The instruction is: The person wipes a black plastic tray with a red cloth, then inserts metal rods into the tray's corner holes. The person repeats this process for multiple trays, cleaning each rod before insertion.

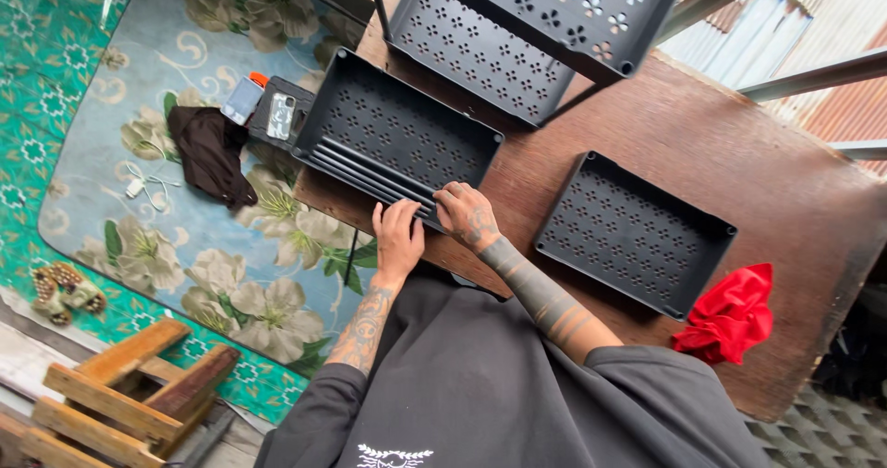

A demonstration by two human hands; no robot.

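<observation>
Head cam, looking down: both hands sit on a bundle of thin black rods (374, 174) lying along the near long edge inside a black perforated tray (399, 131). Left hand (397, 235) is clenched over the rods' near end, fingers curled over the tray rim, thumb side toward the body. Right hand (467, 214) is just beside it, touching the same end of the rods w/ fingertips bent down on them; can't tell if it truly grips or only presses. Hands nearly touch each other.

Outward from the grip: the tray w/ the rods lies at the corner of a brown wooden table (693, 145), part overhanging the edge. Beyond the hands, a second black tray (476, 48) and a third, raised one (564, 6) on thin uprights, stacked like a shelf unit. Right of the right hand, well apart, a loose black tray (637, 232) flat on the table; past it, near the table edge, a red cloth (732, 313).

Left of the left hand, down on a floral mat (185, 246): phone in a dark case (280, 115), small blue-grey device (242, 99), dark brown cloth (211, 152), white cable (148, 182). Nearer the body on that side, a wooden stool (129, 394).
</observation>
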